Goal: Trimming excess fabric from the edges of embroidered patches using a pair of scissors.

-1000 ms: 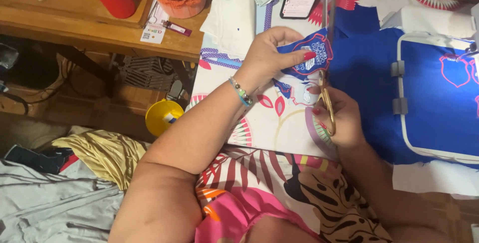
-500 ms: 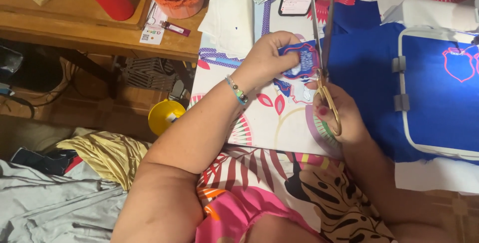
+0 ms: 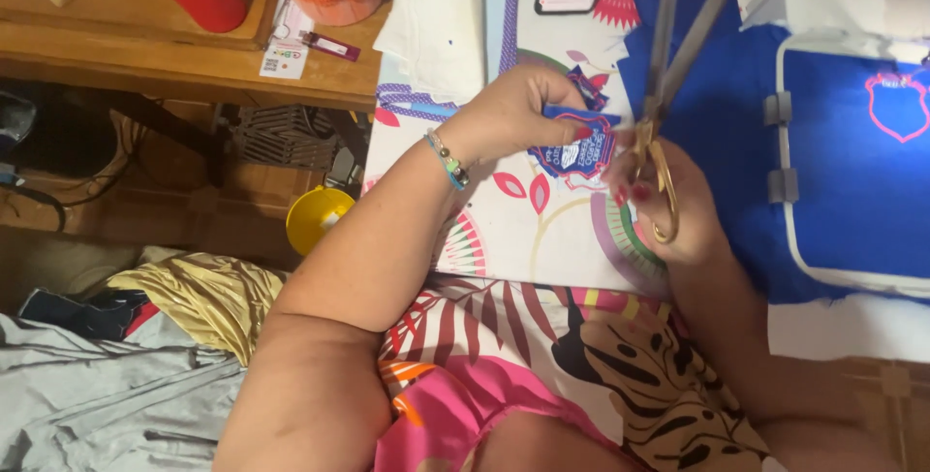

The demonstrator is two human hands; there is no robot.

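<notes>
Pinching the blue embroidered patch [image 3: 573,147] in my left hand [image 3: 513,113] above the patterned worktop [image 3: 542,230], I keep its edge free for the gold-handled scissors [image 3: 661,94], blades apart, gripped in my right hand [image 3: 668,203].

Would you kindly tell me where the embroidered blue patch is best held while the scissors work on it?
Pinch the embroidered patch at its left edge, coming from the left, as the left hand does; it is thin and floppy, and the scissors in the right hand meet its right side.

Patch [image 3: 578,147] left of scissors [image 3: 664,104].
</notes>
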